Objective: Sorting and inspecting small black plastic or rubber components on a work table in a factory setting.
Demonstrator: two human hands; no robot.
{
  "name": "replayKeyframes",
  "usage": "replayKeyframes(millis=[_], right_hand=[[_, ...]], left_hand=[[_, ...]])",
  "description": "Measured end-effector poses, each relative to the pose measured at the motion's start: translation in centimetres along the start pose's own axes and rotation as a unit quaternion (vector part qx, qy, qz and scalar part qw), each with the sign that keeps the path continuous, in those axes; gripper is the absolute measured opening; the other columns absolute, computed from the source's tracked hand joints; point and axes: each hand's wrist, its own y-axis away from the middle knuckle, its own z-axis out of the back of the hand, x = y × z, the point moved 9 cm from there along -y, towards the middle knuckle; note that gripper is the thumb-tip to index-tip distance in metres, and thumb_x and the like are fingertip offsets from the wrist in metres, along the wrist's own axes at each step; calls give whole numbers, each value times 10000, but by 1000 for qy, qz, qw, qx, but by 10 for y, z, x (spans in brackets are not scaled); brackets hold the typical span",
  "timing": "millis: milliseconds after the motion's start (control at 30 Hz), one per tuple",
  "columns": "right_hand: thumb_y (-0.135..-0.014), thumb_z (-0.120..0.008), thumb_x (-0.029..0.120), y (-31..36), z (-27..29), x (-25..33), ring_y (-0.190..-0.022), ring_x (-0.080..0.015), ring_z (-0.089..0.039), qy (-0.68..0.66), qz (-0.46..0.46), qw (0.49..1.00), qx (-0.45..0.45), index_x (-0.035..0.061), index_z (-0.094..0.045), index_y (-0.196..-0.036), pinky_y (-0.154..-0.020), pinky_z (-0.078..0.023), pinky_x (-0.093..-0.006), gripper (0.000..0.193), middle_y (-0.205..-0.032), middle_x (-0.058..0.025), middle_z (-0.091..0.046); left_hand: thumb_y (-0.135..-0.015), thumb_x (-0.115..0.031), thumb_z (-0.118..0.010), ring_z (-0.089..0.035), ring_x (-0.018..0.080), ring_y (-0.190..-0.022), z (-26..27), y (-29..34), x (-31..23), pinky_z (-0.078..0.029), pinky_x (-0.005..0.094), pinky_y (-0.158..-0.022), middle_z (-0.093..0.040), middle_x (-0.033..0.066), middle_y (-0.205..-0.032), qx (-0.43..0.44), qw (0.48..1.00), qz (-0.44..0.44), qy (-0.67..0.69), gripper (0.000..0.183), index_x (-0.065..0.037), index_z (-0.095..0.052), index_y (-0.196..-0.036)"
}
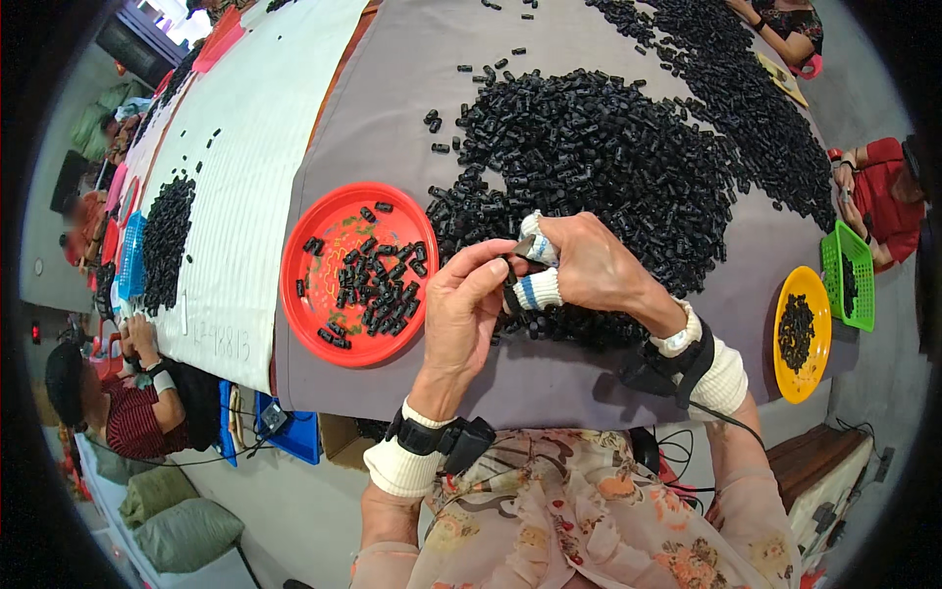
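Above the table's near half, both my hands meet in front of a large heap of small black ribbed plastic parts (589, 157). My left hand (461, 309) pinches one small black plastic part (508, 267) between thumb and fingertips, mostly hidden. My right hand (603, 263) is closed, with white, blue-striped cloth covers (538, 291) on its fingers. It grips a small grey metal blade (525, 247) against the part; the handle end is hidden. To the left of my hands, a red round plate (299, 324) holds several of the black parts.
At the right edge are a yellow plate (819, 339) and a green basket (863, 270), both holding black parts. A person in red (888, 187) sits beyond them. Another person (137, 402) works at the white-covered table (245, 187) on the left. Black straps and cables hang from my wrists.
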Motion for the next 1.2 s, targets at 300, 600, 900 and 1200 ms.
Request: replayKeyframes(millis=[300, 600, 900, 1200], right_hand=[[-666, -758, 251, 6, 36, -24, -547, -94, -425, -40, -67, 996, -45, 9, -574, -713, -509, -373, -269, 308, -572, -3, -486], [-743, -691, 184, 29, 76, -37, -587, -76, -423, -41, -98, 989, -103, 26, -570, -725, -540, -356, -254, 200, -614, 20, -496], [-737, -681, 191, 47, 76, -67, -558, -87, -409, -41, -116, 986, -116, -2, -572, -726, -512, -358, -275, 221, -589, -8, -510], [-733, -674, 153, 47, 62, -73, -583, -65, -419, -96, -149, 979, -97, 5, -580, -754, -522, -365, -254, 176, -617, 21, -512]], left_hand=[[-846, -85, -534, -562, 162, -706, 89, 17, -66, -480, 296, -664, -591, 86, -835, -161, 968, -116, -156, 227, 38, -585, -1030], [-820, -88, -601, -539, 73, -700, 62, 8, -69, -437, 222, -621, -615, 12, -838, -129, 842, -196, -486, 142, -16, -648, -932], [-743, -243, -665, -587, 290, -682, -34, -51, 50, -457, 382, -621, -591, 132, -735, 26, 674, -148, -723, 239, -9, -625, -765], [-704, -173, -674, -602, 271, -675, -38, -61, 57, -468, 360, -608, -606, 132, -745, 36, 637, -177, -750, 195, -5, -634, -795]])
